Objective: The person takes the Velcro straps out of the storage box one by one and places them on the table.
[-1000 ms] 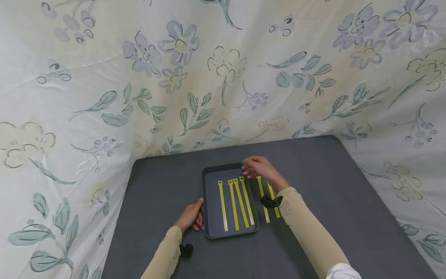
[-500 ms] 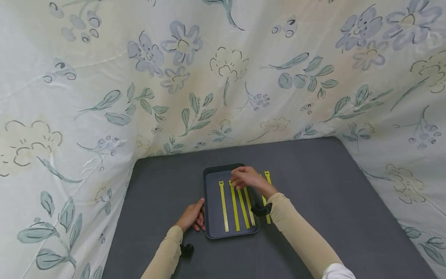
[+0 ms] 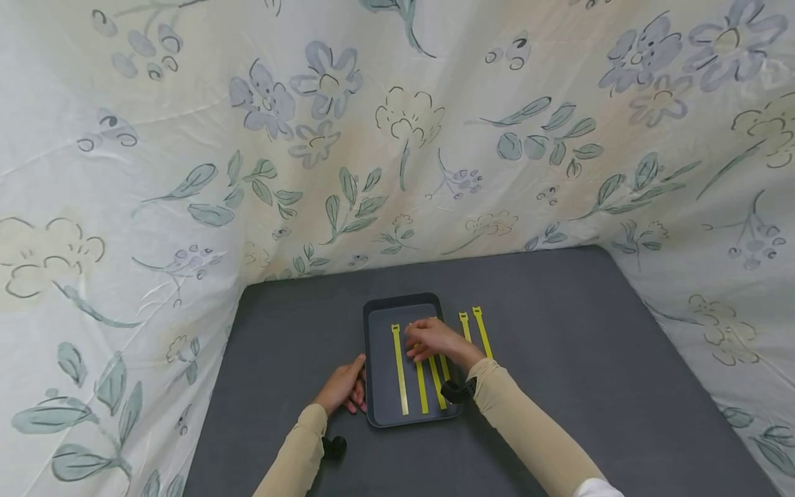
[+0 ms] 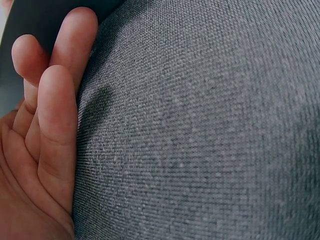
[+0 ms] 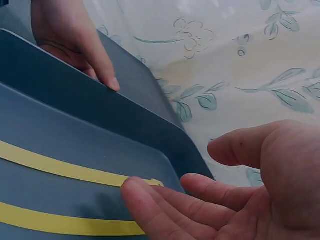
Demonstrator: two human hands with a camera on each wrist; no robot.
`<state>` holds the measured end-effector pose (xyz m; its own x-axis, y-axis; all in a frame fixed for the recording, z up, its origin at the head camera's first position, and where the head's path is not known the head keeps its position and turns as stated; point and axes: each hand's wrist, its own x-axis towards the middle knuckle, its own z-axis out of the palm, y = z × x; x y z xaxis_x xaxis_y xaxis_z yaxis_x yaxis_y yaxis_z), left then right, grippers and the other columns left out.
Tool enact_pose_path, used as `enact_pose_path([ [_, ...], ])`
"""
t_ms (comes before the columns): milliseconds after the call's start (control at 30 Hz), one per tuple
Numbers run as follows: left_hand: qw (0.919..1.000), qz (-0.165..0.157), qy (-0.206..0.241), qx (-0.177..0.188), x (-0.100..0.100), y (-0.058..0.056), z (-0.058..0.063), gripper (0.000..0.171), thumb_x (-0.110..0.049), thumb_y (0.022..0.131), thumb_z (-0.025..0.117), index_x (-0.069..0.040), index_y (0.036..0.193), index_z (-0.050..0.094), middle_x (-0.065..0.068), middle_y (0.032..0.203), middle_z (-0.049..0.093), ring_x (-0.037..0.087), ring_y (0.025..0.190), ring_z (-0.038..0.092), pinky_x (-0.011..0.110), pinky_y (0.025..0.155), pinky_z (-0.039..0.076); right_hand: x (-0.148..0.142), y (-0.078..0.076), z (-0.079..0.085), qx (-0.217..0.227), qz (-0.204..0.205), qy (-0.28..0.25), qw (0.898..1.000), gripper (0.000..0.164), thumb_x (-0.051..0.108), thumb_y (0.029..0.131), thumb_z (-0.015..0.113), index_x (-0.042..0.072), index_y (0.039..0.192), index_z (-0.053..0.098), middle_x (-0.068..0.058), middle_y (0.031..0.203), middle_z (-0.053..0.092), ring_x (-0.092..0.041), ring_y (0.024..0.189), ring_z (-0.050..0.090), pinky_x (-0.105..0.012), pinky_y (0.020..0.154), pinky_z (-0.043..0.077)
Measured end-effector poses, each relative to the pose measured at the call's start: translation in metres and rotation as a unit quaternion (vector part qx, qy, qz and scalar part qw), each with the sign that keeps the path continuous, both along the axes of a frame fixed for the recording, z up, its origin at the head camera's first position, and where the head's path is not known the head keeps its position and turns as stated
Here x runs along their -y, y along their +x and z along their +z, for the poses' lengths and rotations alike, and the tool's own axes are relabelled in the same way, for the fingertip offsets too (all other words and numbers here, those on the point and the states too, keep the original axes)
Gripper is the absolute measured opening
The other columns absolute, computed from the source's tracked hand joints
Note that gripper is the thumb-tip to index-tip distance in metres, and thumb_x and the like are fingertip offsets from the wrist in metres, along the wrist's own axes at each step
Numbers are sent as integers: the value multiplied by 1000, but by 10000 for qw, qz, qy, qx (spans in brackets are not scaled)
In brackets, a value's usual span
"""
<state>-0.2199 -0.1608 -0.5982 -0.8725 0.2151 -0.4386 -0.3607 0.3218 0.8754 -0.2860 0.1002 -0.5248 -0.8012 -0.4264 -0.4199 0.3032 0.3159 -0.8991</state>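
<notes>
A dark grey tray [image 3: 381, 379] lies on the table, holding several flat yellow straps [image 3: 400, 373] with slotted heads, side by side. My left hand [image 3: 340, 386] grips the tray's left side: its thumb is on the rim and its fingers [image 4: 57, 110] lie low against the outer wall. Over the tray is my right hand [image 3: 428, 338], above the second strap [image 3: 423, 393], covering that strap's head. In the right wrist view the right hand's thumb [image 5: 240, 145] stands apart from its loosely extended fingers, with nothing between them. Whether a fingertip touches the strap, I cannot tell.
Two more yellow straps [image 3: 484, 331] lie on the dark table [image 3: 577, 359] right of the tray, partly hidden by my right forearm. A floral cloth [image 3: 410, 159] hangs behind the table and along its sides.
My right hand has moved left from the tray's upper right edge to above the second strap, then a little nearer. The left hand and the tray have stayed in place.
</notes>
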Motion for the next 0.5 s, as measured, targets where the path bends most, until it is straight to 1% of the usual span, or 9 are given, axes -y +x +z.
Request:
enact_pose_path([
  [167, 10000, 10, -1, -8, 0, 2, 1, 69, -67, 103, 34, -2, 96, 58, 1, 50, 55, 20, 49, 69, 30, 40, 50, 6, 3, -8, 84, 34, 45, 9999, 48, 25, 107, 47, -6, 143, 48, -30, 131, 63, -38, 98, 74, -44, 79, 63],
  [333, 10000, -25, 12, -15, -1, 3, 2, 68, -66, 104, 33, -2, 96, 58, 0, 50, 55, 20, 49, 69, 29, 40, 50, 10, 5, -13, 125, 27, 78, 9999, 47, 24, 106, 49, -7, 142, 51, -30, 130, 63, -36, 97, 74, -43, 79, 63],
  [500, 10000, -39, -8, -31, -1, 3, 3, 67, -65, 104, 32, -3, 95, 57, -1, 50, 55, 19, 49, 69, 28, 40, 50, 13, 6, -16, 38, 32, 119, 9999, 45, 22, 105, 49, -8, 138, 54, -30, 127, 65, -35, 97, 74, -42, 80, 63],
])
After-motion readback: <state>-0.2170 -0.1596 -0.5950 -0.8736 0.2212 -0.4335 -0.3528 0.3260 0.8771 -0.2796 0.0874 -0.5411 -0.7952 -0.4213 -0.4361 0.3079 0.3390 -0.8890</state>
